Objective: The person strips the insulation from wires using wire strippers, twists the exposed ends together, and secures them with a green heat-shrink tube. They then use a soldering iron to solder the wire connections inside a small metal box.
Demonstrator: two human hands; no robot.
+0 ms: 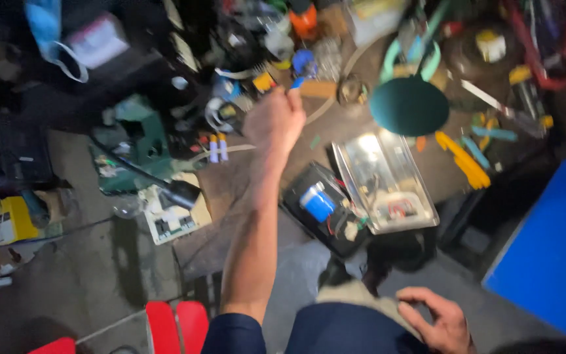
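While the left hand (275,123) is extended over the cluttered workbench (230,236), its fingers pinch a small blue plastic part (297,82). The right hand (437,319) rests loose-fingered on the lap. Nearby lies a shiny rectangular metal tray (361,172).

tray (420,210): glossy metal | stool (178,324): shiny red plastic | lamp shade (409,106): matt green

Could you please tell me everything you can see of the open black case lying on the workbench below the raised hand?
The open black case lies flat and tilted near the bench's front edge, its clear plastic lid lying open to the right and catching glare. Inside sit a blue cylinder, red wires and a small white part. Neither hand touches it; the left hand is raised above the bench beyond it.
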